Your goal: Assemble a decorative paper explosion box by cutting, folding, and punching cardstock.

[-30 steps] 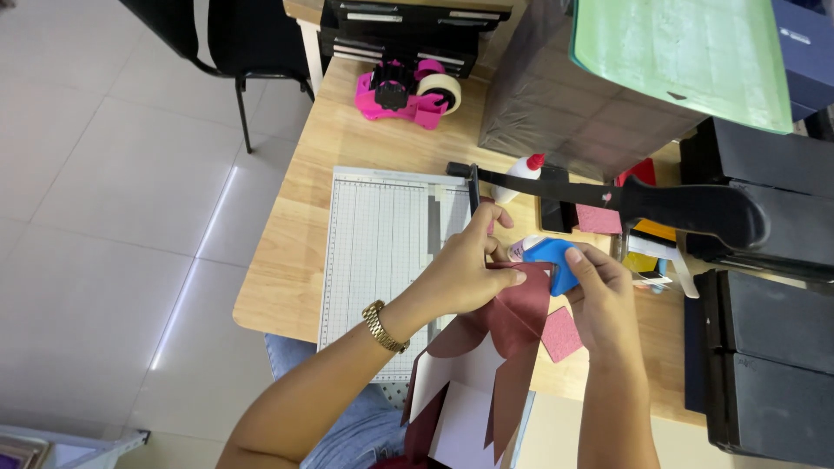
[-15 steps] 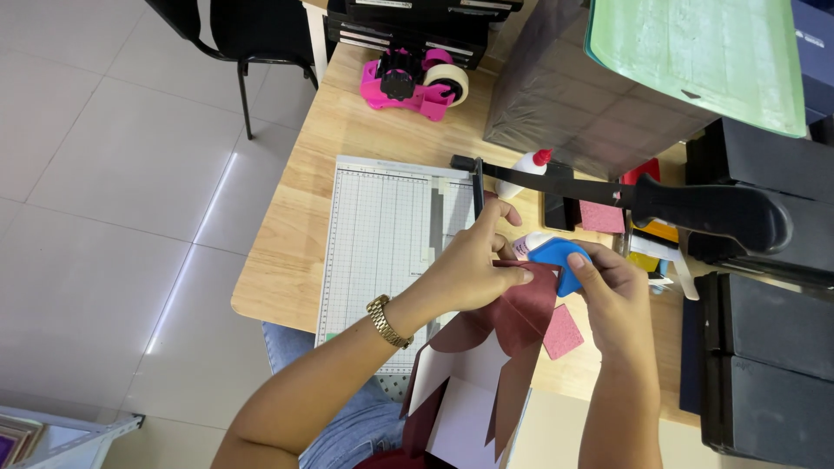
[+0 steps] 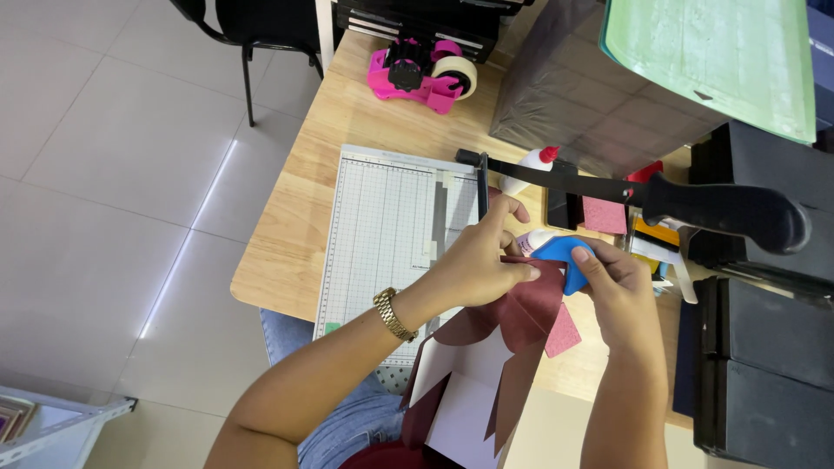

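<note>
My left hand (image 3: 478,260) pinches the folded top of a maroon paper piece (image 3: 532,306) whose long flaps hang down toward my lap. My right hand (image 3: 618,295) grips a small blue curved tool (image 3: 565,257) and presses it against the paper's upper edge, right by my left fingertips. Both hands hover over the right side of a grey gridded paper trimmer (image 3: 382,230). Its blade arm, with a black handle (image 3: 725,210), is raised just beyond my hands. A gold watch sits on my left wrist.
A wooden table (image 3: 295,252) carries a pink tape dispenser (image 3: 417,74), a white glue bottle with a red cap (image 3: 532,161) and pink glitter squares (image 3: 604,214). A green mat (image 3: 721,61) lies on a dark box (image 3: 565,113). Black boxes (image 3: 764,365) stand at the right, a chair (image 3: 261,26) behind.
Both hands stay joined on the maroon paper with the blue tool. My left fingers have slid slightly along the fold, and the view has shifted a little.
</note>
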